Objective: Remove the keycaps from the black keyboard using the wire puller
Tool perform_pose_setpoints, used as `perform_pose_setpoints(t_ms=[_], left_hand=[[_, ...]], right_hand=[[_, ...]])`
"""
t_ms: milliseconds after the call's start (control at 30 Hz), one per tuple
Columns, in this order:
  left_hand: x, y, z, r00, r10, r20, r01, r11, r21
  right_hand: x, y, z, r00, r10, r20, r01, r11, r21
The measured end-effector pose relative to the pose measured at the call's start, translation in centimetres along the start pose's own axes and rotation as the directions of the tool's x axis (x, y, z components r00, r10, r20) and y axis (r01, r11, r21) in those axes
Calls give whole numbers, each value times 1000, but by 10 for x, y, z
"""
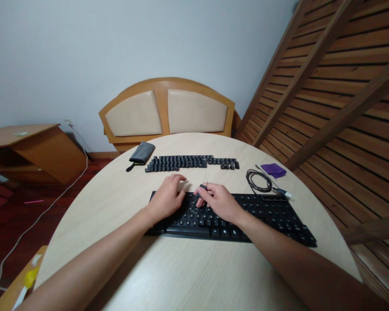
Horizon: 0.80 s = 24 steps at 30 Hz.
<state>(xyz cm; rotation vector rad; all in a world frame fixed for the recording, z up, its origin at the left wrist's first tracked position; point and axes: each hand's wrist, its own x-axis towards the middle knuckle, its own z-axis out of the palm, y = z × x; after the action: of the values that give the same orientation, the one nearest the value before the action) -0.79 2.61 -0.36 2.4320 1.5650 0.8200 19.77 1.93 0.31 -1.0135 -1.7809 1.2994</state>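
Note:
A black keyboard (266,211) lies across the table, most of its keycaps off, with a few left along its bottom rows. My right hand (222,201) is closed on a keycap puller (202,188) above the keyboard's middle. Thin wire loops stick out of the puller's far end, and its other end points down at the key switches. Over the keyboard's left end is my left hand (168,196), fingers apart and nothing seen in them; it covers that corner. Beyond the hands, removed black keycaps (178,162) stand in rows, with a smaller group (229,166) at their right.
A grey pouch (142,153) lies at the table's far left. On the right are a coiled black cable (258,180) and a purple cloth (273,169). The round table (142,276) has a headboard (197,110) behind it and a slatted wooden panel (337,95) to the right.

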Motion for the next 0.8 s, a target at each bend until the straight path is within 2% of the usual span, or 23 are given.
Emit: perform_pose_setpoints(t_ms=[100,167,367,533,800], left_hand=[[-29,25,4,997,31,73,-31,1000,-5],[-40,32,2,989,63,132,-66,998,15],[-44,16,-14,977,69,199,-79,996,41],[-47,2,-21,979,62,197,-69,997,28],[-49,4,-20,984,61,165,-65,998,19]], right_hand=[[-2,-2,-2,999,-2,-39,1,1000,-12],[-3,-4,-4,999,-14,-42,12,999,-36],[-12,-16,-2,997,-70,17,72,986,-152],[-17,-16,11,996,-67,64,78,977,-197],[-18,-5,19,991,-128,37,133,969,-211]])
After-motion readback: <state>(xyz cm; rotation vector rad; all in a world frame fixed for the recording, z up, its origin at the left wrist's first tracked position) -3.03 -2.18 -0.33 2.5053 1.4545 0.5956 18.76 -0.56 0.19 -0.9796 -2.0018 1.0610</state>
